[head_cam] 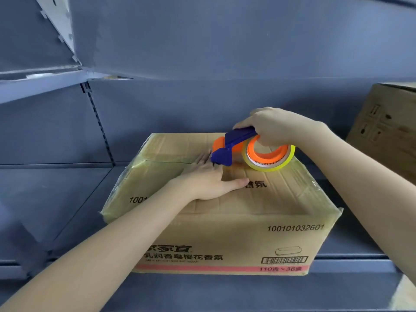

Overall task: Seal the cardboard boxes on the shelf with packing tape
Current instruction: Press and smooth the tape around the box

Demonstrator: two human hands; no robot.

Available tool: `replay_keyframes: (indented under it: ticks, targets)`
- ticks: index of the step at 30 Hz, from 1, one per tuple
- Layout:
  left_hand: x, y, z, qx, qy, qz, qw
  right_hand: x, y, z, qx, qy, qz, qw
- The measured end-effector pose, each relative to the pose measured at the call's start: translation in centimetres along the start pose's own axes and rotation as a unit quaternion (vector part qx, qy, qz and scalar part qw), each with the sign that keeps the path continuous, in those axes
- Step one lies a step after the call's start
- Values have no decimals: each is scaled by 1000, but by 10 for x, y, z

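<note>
Cardboard box (225, 235) sits on the blue-grey shelf (67, 199), printed front toward the camera, its 2 top flaps closed along a centre seam. It looks stiff but a little dented on the lid, with glossy film or tape along the edges. The top probably gives slightly under pressure, so it is best held down flat beside the seam rather than gripped.

The left hand (209, 183) does just that: fingers (203, 159) straight and close together, thumb spread to the right, palm pressing the near flap. The fingertips reach the seam, touching or just beside the blue nose of the tape dispenser (227, 146).

The right hand (276, 127) is curled round the dispenser's handle from above, fingers wrapped tight. The yellowish tape roll (270, 162) (orange core) rests on the lid toward the far right. Whether tape is stuck along the seam is hard to tell. A 2nd box (387, 136) stands well apart at the right edge.
</note>
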State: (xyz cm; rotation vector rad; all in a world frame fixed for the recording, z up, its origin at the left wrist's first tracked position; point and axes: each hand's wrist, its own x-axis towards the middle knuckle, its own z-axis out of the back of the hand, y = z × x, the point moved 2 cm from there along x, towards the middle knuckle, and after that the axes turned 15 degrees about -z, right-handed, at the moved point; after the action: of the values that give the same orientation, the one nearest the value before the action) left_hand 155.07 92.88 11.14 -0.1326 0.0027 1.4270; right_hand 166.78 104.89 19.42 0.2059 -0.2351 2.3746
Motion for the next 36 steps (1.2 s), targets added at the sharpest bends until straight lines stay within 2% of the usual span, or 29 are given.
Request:
replay_keyframes:
  ticks: [13,19,24,27,30,36]
  targets:
    - [-5,4,-3,-21,-3,5,1000,-1,-9,3,23,35,52,998]
    - [-5,8,6,-71,47,43,995,-13,-87,26,17,50,-4,999]
    - [6,-5,14,-96,86,104,986,-28,-93,8,63,26,23,997]
    - [20,-25,20,-96,69,127,985,-30,-103,6,81,13,20,996]
    - [35,-54,12,-126,29,95,987,-31,-104,3,81,16,40,996]
    - [39,-60,-2,-80,2,85,993,-28,-104,4,79,7,61,995]
